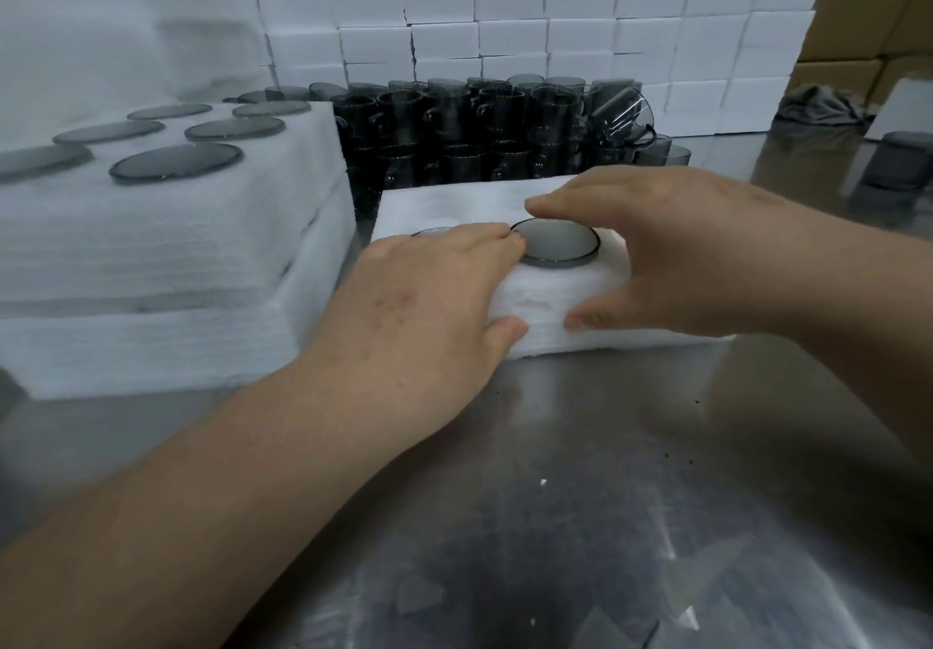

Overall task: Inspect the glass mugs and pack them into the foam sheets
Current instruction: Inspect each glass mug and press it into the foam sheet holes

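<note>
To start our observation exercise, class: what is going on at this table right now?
A person is packing grey glass mugs into foam. The left hand and right hand hold a small foam block on the steel table, thumbs on its front face, fingers over its top. One mug sits sunk in it between them. A larger foam stack on the left already holds mugs; loose mugs wait behind.

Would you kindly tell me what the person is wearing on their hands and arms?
Nothing that shows. The left hand and right hand are bare, with no gloves, rings or watch visible. The left forearm and right forearm are uncovered as far as the frame reaches, and no sleeve comes into view.
</note>
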A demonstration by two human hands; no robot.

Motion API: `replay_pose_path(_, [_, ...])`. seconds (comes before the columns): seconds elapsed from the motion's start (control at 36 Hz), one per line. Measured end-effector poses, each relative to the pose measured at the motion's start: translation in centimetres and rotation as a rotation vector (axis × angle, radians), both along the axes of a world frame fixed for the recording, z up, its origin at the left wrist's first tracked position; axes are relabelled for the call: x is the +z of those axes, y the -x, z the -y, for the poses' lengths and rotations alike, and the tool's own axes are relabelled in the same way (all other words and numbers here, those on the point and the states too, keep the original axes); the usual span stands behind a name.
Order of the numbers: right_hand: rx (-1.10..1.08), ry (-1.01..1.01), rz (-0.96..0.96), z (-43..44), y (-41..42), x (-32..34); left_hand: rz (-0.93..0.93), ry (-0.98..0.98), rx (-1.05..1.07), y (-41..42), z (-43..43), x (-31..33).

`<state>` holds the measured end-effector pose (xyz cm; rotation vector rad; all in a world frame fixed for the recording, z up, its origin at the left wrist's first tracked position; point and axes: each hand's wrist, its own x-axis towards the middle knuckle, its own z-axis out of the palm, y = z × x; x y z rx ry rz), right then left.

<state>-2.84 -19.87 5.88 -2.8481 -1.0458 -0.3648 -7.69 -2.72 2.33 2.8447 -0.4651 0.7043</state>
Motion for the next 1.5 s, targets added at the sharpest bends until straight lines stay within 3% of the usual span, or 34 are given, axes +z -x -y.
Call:
replay_pose_path(0.47, [-0.066,0.091,0.175,-1.4,0.8,-0.9,-0.024,-0.034,0.058,0.0,-0.3,0.0])
replay_pose_path(0.75, [-0.059,0.058,0.015,-1.7,1.3,-0.2,-0.027,-0.038,0.042,0.0,-0.4,-0.1])
replay_pose_path(0.81, [-0.053,-0.119,-0.106,-1.7,1.3,0.4,-0.033,-0.041,0.045,0.0,-0.5,-0.2])
replay_pose_path(0.89, [-0.056,-0.625,-0.315,-1.1,0.3,1.7,-0.046,-0.066,0.043,-0.1,-0.6,-0.3])
replay_pose_path(0.97, [-0.147,-0.839,-0.231,-0.3,-1.8,3.1,-0.054,-0.061,0.044,-0.2,-0.6,-0.4])
replay_pose_path(1.08, [-0.324,-0.752,-0.025,0.9,-6.3,4.8,-0.024,-0.04,0.046,0.1,-0.4,-0.2])
replay_pose_path(1.19, [-0.487,-0.457,0.017,1.9,-11.4,4.7,-0.032,-0.043,0.049,0.1,-0.3,-0.1])
replay_pose_path(1.25, [-0.522,-0.358,0.012,2.2,-13.5,4.5,-0.021,-0.048,0.043,0.0,-0.4,-0.2])
replay_pose_path(1.5, [-0.661,-0.263,-0.067,1.0,-19.6,3.1,0.005,-0.033,0.012,-0.1,-0.5,-0.5])
